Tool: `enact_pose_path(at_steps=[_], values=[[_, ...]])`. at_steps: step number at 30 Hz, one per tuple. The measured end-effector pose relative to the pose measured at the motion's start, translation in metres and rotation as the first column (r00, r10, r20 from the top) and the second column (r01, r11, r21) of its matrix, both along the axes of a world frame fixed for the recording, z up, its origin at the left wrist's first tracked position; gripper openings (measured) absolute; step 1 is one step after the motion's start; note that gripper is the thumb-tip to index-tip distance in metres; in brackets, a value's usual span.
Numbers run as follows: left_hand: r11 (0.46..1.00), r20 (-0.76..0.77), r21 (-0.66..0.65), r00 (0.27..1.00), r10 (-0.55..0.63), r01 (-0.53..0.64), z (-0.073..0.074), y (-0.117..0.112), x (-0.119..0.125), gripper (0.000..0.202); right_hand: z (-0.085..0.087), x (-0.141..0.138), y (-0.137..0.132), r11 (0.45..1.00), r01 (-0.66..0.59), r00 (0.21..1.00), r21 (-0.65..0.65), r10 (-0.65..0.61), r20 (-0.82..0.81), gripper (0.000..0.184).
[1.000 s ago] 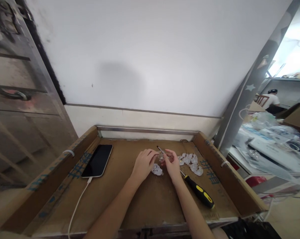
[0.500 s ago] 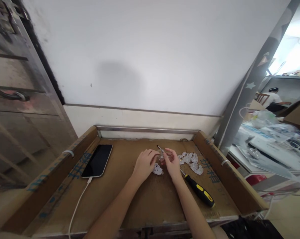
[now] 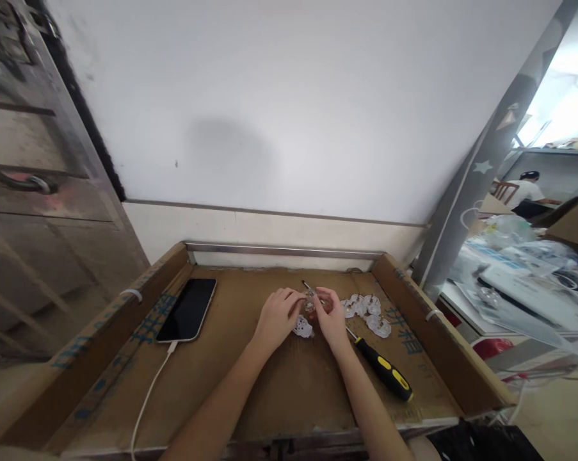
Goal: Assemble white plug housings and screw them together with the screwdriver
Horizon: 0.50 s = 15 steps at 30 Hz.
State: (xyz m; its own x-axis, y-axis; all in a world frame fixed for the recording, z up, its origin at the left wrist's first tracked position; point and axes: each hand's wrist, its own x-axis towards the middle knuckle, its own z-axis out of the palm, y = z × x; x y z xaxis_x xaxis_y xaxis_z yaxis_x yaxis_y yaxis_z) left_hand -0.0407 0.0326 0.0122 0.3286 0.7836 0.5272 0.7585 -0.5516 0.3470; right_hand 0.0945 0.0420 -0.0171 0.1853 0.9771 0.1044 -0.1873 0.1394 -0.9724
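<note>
My left hand (image 3: 281,314) and my right hand (image 3: 331,315) meet over the middle of the cardboard surface, fingers closed on a small clear plastic part (image 3: 310,301) between them. Its exact kind is too small to make out, and fingertips cover much of it. Just below lies a whitish clear plastic piece with holes (image 3: 303,327). Beyond the fingertips a thin dark-tipped rod (image 3: 306,285) sticks out. To the right, several similar clear plastic pieces (image 3: 372,314) lie in a curved cluster. A screwdriver (image 3: 385,368) with a black and yellow handle rests beside my right forearm.
A phone (image 3: 187,310) with a white cable (image 3: 150,390) plugged in lies at the left. Cardboard walls (image 3: 425,336) edge the work surface. On the right, a cluttered white table (image 3: 519,282) stands beyond a grey curtain (image 3: 454,205); a person (image 3: 527,189) sits farther back.
Both hands stay together at the same spot, with only slight finger movement around the clear plastic part. The other things lie where they were.
</note>
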Motion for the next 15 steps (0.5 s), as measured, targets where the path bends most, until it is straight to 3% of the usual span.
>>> enact_pose_path(at_steps=[4,8,15], values=[[1.0,0.049,-0.019,0.999,0.007,-0.006,0.004,0.003,-0.006,0.019,-0.002,0.003,0.003,0.998,-0.003,1.0,-0.058,0.001,-0.03,0.025],[0.994,0.041,-0.061,0.995,0.095,-0.092,0.007,0.008,-0.022,0.027,-0.005,0.011,0.008,0.989,0.037,0.992,-0.142,-0.054,-0.118,0.029],[0.981,-0.08,-0.194,0.997,0.005,-0.021,-0.001,0.004,-0.027,0.015,0.001,0.013,0.007,0.985,0.017,0.969,-0.172,-0.058,-0.239,0.031]])
